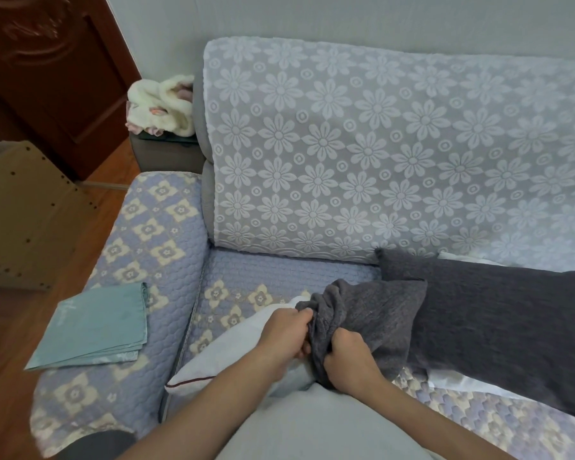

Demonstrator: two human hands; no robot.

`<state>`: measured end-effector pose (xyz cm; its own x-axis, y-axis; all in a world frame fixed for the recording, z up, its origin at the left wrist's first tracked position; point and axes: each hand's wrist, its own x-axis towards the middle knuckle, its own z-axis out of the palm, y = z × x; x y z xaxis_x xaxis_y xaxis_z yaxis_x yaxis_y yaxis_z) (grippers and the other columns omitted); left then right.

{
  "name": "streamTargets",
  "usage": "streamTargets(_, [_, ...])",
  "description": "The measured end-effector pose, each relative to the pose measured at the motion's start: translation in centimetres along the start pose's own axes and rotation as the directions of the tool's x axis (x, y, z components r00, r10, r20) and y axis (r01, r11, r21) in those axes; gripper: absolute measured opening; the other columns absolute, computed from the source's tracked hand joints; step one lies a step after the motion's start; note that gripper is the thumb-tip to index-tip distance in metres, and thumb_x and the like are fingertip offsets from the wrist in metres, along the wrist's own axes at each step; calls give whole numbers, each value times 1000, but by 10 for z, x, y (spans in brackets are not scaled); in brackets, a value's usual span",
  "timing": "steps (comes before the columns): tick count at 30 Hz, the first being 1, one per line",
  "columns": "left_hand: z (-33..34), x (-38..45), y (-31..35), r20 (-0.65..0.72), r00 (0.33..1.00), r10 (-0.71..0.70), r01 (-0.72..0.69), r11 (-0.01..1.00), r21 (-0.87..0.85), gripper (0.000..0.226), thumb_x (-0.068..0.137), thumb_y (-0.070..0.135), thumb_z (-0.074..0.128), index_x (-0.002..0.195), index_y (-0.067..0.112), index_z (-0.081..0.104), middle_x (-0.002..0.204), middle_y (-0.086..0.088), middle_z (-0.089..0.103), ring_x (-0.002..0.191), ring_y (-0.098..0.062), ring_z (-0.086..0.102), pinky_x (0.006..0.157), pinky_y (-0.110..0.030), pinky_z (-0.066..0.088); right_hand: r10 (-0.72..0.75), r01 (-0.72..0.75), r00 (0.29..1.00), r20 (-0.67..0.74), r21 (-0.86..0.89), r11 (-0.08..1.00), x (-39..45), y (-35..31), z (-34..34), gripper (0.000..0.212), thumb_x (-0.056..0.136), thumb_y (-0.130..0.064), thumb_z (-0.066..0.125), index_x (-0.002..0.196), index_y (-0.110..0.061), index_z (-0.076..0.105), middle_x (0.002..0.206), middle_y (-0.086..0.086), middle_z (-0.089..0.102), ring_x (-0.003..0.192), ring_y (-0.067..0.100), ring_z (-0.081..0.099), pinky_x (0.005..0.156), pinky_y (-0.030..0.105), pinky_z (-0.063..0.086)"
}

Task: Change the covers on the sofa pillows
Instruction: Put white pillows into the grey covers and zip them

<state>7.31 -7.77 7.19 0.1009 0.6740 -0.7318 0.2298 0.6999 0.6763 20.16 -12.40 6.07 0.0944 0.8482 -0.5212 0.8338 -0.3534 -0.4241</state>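
both hands meet at about 6 o'clock in the head view, low over the sofa seat. the left hand (287, 330) has its fingers curled into the bunched open edge of a dark grey pillow cover (365, 318), pinching a fold of it against the white pillow insert (233, 351). the right hand (347, 361) sits just beside it, toward 5 o'clock, fingers wrapped tightly round a gathered handful of the same cover. the cover is partly off: the insert's bare left half, with a thin dark piping line along its lower corner, sticks out toward 7 o'clock, while the rest is hidden inside the grey fabric.

a second pillow in a dark grey cover (498, 320) lies to the right, from 3 to 4 o'clock, touching the first one, with a strip of white showing under its lower edge.

at 8 o'clock, a stack of folded teal covers (97, 327) rests flat on the sofa armrest (153, 234), which wears a quilted blue pad with cream flower diamonds. the same quilting covers the seat (279, 277). a white floral lace throw (362, 154) drapes the backrest from 12 to 2 o'clock. at 10 o'clock, a heap of cream fluffy fabric (161, 106) lies on a small stand beside a dark wooden door (57, 71).
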Motion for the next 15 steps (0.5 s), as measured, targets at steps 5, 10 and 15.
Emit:
streamTargets(5, [-3,-4,2,11,999,-34,35,990,-137,29,90,11,53,63,18,46,57,1,44,54,-13,43,66,-34,42,19,-19,1000,-6,-9,1000,2,0,1,4,84,-12,45,81,-13,43,108,18,62,99,39,60,72,32,40])
streamTargets(10, [-20,2,9,221,958,-183,232,947,-222,41,97,5,54,58,17,48,57,-1,44,64,-17,50,81,-35,58,24,-24,1000,11,-15,1000,0,0,0,1,83,-12,46,83,-13,44,109,18,61,100,40,60,74,34,43])
streamTargets(15, [-29,12,8,349,911,-219,325,903,-281,46,99,21,54,53,18,48,66,-1,50,69,-15,54,77,-27,47,37,-37,999,-34,-5,999,4,2,-2,24,84,-9,46,69,-19,31,103,16,60,95,37,59,71,31,38])
